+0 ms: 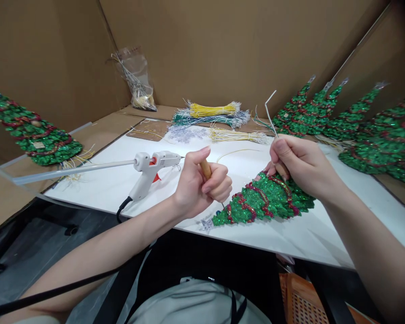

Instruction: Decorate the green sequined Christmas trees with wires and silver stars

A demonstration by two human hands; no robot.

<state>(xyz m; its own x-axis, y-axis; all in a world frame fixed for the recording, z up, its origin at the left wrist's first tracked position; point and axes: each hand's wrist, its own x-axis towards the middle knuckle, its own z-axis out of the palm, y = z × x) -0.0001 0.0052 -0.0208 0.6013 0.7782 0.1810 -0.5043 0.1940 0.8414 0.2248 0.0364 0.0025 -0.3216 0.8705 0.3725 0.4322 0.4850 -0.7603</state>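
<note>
A green sequinned Christmas tree with red bead garlands lies on its side on the white table, tip toward me. My left hand is closed in a fist round a wooden-handled tool whose thin metal point reaches down to the tree near its tip. My right hand rests on the tree's wide base and pinches a thin white wire that sticks up and bends at its top.
A white glue gun with a long glue stick and black cord lies left of my hands. Bundles of yellow, green and white wires lie at the back. Finished trees stand at the right and far left. Cardboard walls surround the table.
</note>
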